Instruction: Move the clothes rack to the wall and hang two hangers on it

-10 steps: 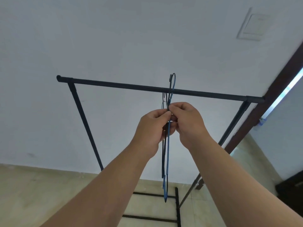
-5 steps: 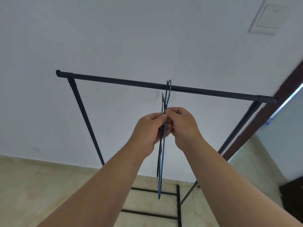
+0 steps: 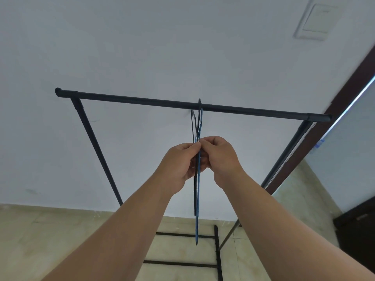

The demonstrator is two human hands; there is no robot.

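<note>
The head view shows one clothes rack [image 3: 142, 101] standing close against a plain white wall [image 3: 182, 47]: thin, round black metal tubing, with one straight top rail, two slanting uprights and flat black base bars lying on the floor. Two hangers, seen edge-on as slim wire outlines, sit together near the middle of the rail. The blue hanger [image 3: 197, 209] has its hook over the rail and hangs down past the wrists; the black hanger [image 3: 192, 126] lies just to its left, its hook tip below the rail, and whether it touches the rail cannot be told. Two bare hands meet at the hangers below the rail: the left hand [image 3: 180, 165] and the right hand [image 3: 220, 157] each pinch the wires between thumb and fingertips, knuckles nearly touching. The floor [image 3: 50, 230] is glossy beige tile. One dark brown door frame [image 3: 345, 94] runs up the right side.
</note>
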